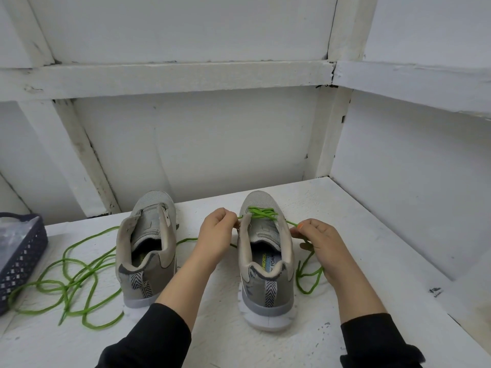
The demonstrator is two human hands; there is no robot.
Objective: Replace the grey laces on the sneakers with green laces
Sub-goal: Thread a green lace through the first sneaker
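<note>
Reaching forward in black sleeves (148,341) over the white table (372,248). Pinching one strand of the green lace (261,212) with the left hand (216,232), fingers curled round it, just left of the right sneaker (265,264). Gripping the other strand with the right hand (318,243), fingers likewise curled, just right of the same shoe. Holding both strands out sideways from the eyelets, with the lace crossing only the rows nearest the toe. Letting slack loop on the table beside the right wrist. Leaving the left sneaker (147,251) standing unlaced beyond the left forearm, heel toward the camera like its mate. Leaving more green cord (79,274) lying in loose coils left of that shoe, near a dark lattice basket (21,258) at the table's left edge.
</note>
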